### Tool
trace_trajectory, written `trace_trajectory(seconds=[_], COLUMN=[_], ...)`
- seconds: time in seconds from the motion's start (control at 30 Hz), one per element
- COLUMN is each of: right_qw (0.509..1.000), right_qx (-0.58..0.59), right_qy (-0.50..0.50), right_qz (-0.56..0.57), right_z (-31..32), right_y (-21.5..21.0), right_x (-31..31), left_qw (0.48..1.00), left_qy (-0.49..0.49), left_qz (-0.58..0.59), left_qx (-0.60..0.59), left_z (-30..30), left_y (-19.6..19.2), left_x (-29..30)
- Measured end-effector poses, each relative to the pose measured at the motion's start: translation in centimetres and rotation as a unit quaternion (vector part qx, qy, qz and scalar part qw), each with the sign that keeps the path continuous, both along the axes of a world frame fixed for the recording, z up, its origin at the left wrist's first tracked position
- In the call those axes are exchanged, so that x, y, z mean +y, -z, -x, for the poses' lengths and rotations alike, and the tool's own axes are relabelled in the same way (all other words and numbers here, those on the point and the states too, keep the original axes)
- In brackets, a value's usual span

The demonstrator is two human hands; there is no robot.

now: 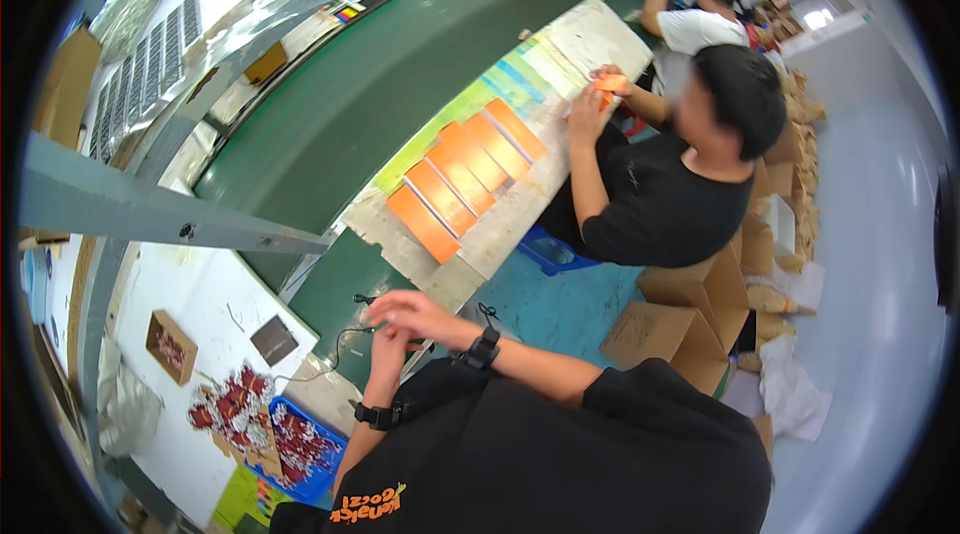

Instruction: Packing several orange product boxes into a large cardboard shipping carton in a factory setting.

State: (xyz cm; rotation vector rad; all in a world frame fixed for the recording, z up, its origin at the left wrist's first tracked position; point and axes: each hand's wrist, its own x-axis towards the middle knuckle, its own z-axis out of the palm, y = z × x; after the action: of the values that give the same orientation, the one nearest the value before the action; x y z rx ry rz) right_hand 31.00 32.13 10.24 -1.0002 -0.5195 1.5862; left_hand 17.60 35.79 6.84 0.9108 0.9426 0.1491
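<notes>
My two hands meet over the near end of the green belt [345, 274]. My right hand [420, 316] reaches across from the right, fingers loosely stretched and slightly bent, with nothing visible in them. Under it, my left hand [388, 352] points up, its fingers mostly covered by the right. A thin dark cable [340, 346] passes beside the left fingertips; whether they touch it cannot be told. A small black piece [364, 299] lies just beyond the hands. Both wrists carry black bands.
Orange boxes [450, 189] lie in a row on a worn board. A co-worker [670, 174] sits beyond, handling an orange piece. At left are a blue tray [318, 469] of red-and-white items, a small cardboard box [170, 346] and a grey metal post [150, 199]. Cartons [650, 334] stand right.
</notes>
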Motion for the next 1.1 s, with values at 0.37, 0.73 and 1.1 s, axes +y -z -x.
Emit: trace_trajectory(seconds=[0.37, 0.73, 1.1], right_qw=[0.664, 0.521, 0.729], right_qx=[-0.742, -0.846, -0.639], right_qy=[0.092, -0.105, -0.210], right_qz=[0.022, -0.045, 0.131], right_z=[-28.6, -25.1, -25.5], right_y=[11.4, 13.0, 13.5], right_x=[10.1, 11.3, 7.9], left_qw=[0.867, 0.549, 0.732], left_qy=[0.204, 0.283, 0.129], left_qz=[-0.437, -0.743, -0.603], left_qx=[0.124, 0.258, 0.288], left_z=[-10.4, -18.8, -11.8], left_y=[0.7, 11.0, 8.4], left_x=[-1.1, 0.3, -2.0])
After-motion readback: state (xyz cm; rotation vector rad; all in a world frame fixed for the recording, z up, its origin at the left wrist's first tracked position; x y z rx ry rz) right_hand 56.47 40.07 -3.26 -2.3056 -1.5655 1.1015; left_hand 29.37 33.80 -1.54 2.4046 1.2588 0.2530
